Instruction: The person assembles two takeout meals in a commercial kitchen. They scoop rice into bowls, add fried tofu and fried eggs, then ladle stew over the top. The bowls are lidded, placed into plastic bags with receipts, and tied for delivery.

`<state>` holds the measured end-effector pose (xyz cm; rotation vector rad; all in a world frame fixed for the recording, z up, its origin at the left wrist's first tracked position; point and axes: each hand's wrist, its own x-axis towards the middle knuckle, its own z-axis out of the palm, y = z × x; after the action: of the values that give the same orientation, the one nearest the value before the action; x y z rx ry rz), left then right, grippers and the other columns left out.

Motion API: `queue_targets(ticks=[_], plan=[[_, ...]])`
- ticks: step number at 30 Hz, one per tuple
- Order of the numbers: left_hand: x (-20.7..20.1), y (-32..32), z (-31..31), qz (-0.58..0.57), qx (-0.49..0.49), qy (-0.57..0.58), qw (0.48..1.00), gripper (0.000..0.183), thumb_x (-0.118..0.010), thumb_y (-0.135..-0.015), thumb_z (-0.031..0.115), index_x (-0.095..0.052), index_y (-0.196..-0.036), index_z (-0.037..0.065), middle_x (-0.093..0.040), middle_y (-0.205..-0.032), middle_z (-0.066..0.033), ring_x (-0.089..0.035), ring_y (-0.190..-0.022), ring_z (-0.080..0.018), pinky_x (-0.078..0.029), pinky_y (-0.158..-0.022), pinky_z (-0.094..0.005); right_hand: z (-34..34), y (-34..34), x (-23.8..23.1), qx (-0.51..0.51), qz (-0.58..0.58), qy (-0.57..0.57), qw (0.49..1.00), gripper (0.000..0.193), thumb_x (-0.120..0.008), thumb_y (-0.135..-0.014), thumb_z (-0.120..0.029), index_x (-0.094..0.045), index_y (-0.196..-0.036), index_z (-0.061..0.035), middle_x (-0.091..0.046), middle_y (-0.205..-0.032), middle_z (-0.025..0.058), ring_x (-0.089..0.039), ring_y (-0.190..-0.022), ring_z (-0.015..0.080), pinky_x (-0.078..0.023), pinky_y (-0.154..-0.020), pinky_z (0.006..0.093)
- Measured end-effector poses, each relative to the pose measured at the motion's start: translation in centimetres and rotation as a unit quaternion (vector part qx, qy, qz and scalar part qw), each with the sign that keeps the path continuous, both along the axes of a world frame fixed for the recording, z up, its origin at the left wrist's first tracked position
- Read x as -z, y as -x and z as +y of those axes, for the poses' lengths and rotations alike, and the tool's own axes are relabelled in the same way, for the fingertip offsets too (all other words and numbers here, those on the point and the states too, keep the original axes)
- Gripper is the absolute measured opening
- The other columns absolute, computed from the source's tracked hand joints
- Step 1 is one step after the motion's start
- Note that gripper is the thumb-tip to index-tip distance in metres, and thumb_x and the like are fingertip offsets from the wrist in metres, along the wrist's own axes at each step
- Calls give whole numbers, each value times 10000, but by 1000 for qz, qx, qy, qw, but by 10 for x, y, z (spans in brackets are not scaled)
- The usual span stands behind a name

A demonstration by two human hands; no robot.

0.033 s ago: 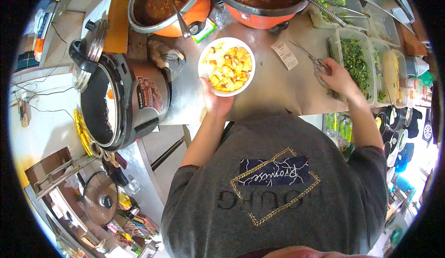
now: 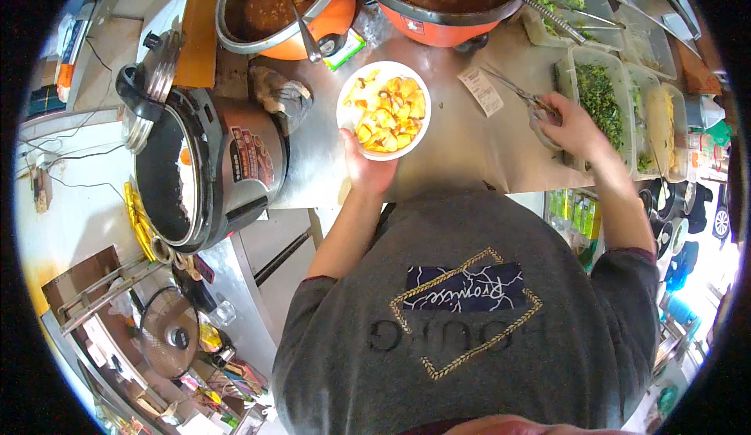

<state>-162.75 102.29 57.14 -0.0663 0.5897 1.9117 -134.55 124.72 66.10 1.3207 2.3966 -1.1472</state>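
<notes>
My left hand [image 2: 369, 170] is closed on the near rim of a white bowl [image 2: 344, 127], its thumb over the edge. Yellow-orange chunks of food [image 2: 388, 118] fill the bowl, with some white beneath them at the left. Over the right side of the counter, my right hand [image 2: 575, 128] grips the handles of metal scissors [image 2: 518, 89]. Their blades point away and to the left, close to a small white printed slip [image 2: 480, 91]. Part of the handles is hidden under my fingers.
Two orange pots [image 2: 450, 30] of brown broth stand at the back of the steel counter [image 2: 313, 170]. An open rice cooker [image 2: 254, 157] is at the left, near a crumpled cloth [image 2: 280, 97]. Clear tubs of chopped greens [image 2: 598, 102] line the right. A ladle [image 2: 303, 32] rests in the left pot.
The bowl and my left hand have shifted very slightly. The scissors and my right hand have moved a little to the left.
</notes>
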Motion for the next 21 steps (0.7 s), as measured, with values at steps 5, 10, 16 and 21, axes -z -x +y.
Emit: queue_targets(ticks=[5, 10, 16, 21], plan=[[15, -22, 12, -17, 29, -2, 999, 691, -228, -940, 596, -241, -1444, 124, -295, -1481, -68, -306, -1350, -271, -264, -1102, -445, 4, 53, -71, -169, -18, -22, 985, 434, -650, -775, -381, -559, -1010, -28, -581, -754, 137, -585, -723, 297, -443, -628, 389], [15, -28, 15, 26, 17, -12, 999, 676, -224, -958, 560, -227, -1439, 86, -302, -1471, -95, -313, -1345, -268, -273, -1097, -431, 9, 88, -92, -219, -137, -61, 964, 577, -624, -767, -473, -581, -1128, -25, -640, -1018, 188, -620, -931, 346, -495, -800, 392], [14, -26, 12, 107, -21, 5, 994, 636, -231, -979, 505, -208, -1434, 61, -302, -1463, -113, -315, -1342, -262, -264, -1102, -413, 17, 122, -97, -293, -129, -26, 947, 531, -593, -751, -490, -605, -1023, -35, -636, -897, 186, -621, -863, 319, -485, -755, 394], [17, -25, 8, 88, -8, 0, 996, 624, -228, -983, 496, -205, -1436, 68, -298, -1465, -107, -310, -1343, -260, -254, -1105, -412, 19, 149, -94, -317, -264, -46, 910, 551, -592, -750, -518, -619, -1023, -42, -650, -939, 178, -623, -886, 317, -486, -781, 398]])
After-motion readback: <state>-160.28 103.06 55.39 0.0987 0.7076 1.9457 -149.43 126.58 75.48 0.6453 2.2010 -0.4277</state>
